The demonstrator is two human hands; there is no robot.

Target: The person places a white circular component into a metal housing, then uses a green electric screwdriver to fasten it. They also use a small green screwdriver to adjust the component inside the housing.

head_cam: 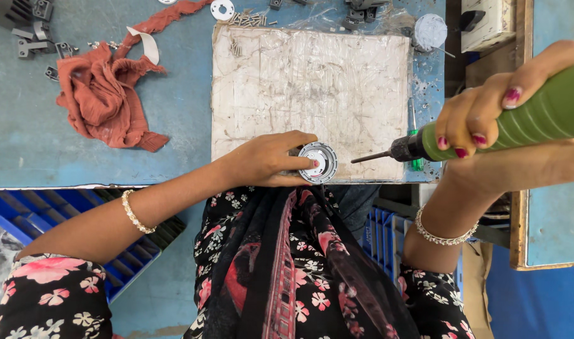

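Green screwdriver, rust-red cloth, blue table, black floral sleeves.

Workshop: worn blue bench, loose screws, metal parts, electric screwdriver.

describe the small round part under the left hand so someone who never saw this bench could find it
Start at the big scuffed white board on the blue bench. At the middle of its near edge, the left hand pins a small round grey part. It is the only disc with a raised rim and white centre, and the green driver's bit points at it.
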